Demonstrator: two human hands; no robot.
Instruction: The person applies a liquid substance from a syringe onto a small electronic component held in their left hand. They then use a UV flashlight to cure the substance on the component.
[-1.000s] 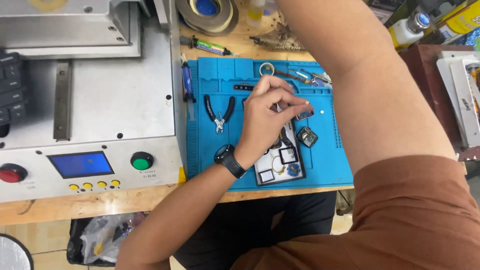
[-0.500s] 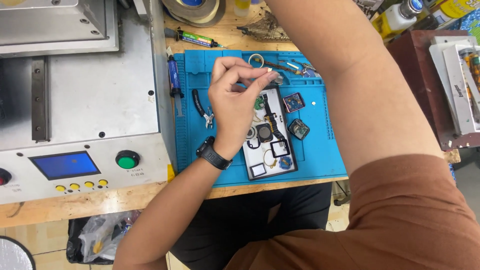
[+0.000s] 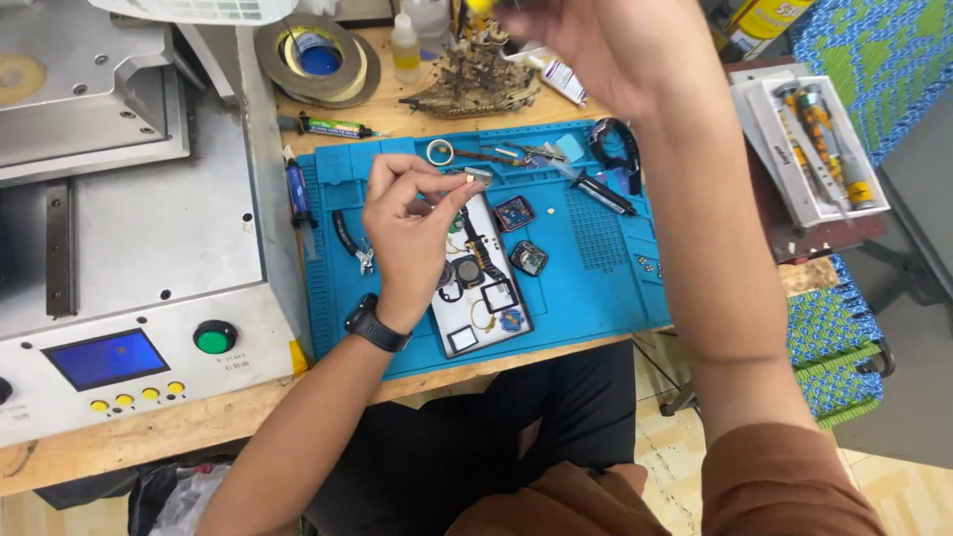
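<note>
Head view: the left hand [image 3: 412,223] pinches a small metal part [image 3: 477,176] in its fingers, above the opened phone [image 3: 483,278] on the blue mat [image 3: 596,268]. The right hand [image 3: 596,50] is blurred; I cannot tell its grip. The part could slip among loose chips. Pliers [image 3: 350,238] lie beside.

Matt blue rubbery mat [image 3: 596,268] on a rough wooden bench [image 3: 199,422], beside a brushed metal machine [image 3: 149,228].
</note>
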